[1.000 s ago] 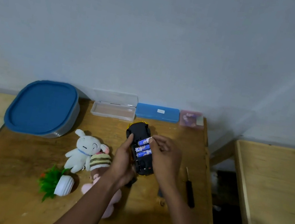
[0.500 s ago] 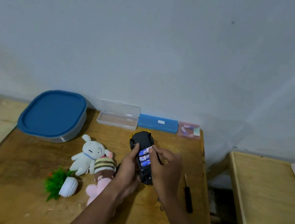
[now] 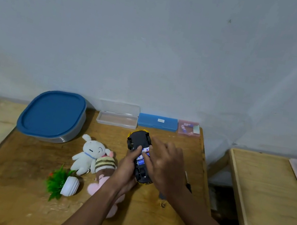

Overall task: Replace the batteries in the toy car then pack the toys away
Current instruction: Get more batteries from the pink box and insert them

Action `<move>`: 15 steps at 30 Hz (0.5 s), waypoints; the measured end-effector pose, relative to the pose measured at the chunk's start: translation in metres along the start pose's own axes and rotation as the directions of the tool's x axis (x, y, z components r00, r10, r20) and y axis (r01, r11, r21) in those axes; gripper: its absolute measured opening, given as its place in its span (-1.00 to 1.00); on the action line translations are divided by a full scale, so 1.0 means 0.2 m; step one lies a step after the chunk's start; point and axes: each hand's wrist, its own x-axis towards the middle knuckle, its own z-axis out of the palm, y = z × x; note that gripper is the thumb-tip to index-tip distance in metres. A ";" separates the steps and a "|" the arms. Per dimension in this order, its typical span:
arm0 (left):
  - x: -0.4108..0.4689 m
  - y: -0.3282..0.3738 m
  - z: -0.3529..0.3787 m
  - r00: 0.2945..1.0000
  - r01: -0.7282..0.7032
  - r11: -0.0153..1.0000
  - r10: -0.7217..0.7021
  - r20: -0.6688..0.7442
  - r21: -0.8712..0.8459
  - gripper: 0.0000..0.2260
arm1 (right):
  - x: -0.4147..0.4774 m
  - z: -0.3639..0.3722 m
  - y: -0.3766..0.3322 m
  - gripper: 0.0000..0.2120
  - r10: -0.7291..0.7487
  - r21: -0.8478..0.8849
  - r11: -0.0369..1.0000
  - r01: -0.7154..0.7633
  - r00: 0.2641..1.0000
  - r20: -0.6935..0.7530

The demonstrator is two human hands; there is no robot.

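Wooden worktop (image 3: 9, 197) carries the upturned toy car (image 3: 139, 140), long axis near-to-far. Left hand (image 3: 126, 170) clamps its left side; right hand (image 3: 166, 168), fingers spread, presses the batteries (image 3: 141, 159) crosswise.

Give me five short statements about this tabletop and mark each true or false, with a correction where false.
1. The toy car lies underside up with batteries showing. True.
2. The clear case at the back is closed. False: its lid stands open.
3. The blue-lidded container has its lid on. True.
4. The white bunny plush lies to the right of the car. False: it lies to the left.
5. The left hand rests on the potted plant. False: it is at the car, as is the right hand.
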 end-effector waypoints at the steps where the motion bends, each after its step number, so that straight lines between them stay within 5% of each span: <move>1: 0.01 -0.01 -0.01 1.000 -0.007 1.000 0.007 -0.013 0.017 -0.60 | 0.00 0.00 0.01 -0.68 -0.059 -0.034 0.998 0.059 0.998 0.010; 5: 0.01 -0.07 -0.04 0.998 0.014 0.998 -0.011 -0.055 0.055 -0.63 | -0.04 0.04 0.05 -0.60 -0.261 -0.070 0.961 0.268 0.961 0.091; 10: 0.02 -0.13 -0.04 0.993 0.036 0.998 -0.029 -0.115 0.059 -0.60 | -0.08 0.06 0.14 -0.61 -0.267 0.065 0.964 0.259 0.938 0.221; 13: 0.05 -0.15 -0.06 0.990 0.049 0.994 -0.035 -0.135 0.097 -0.60 | -0.12 0.06 0.20 -0.65 -0.173 0.196 0.974 0.118 0.941 0.290; 15: 0.06 -0.16 -0.07 0.988 0.058 0.984 -0.033 -0.148 0.168 -0.63 | -0.15 0.08 0.26 -0.66 0.025 0.283 0.952 -0.119 0.949 0.315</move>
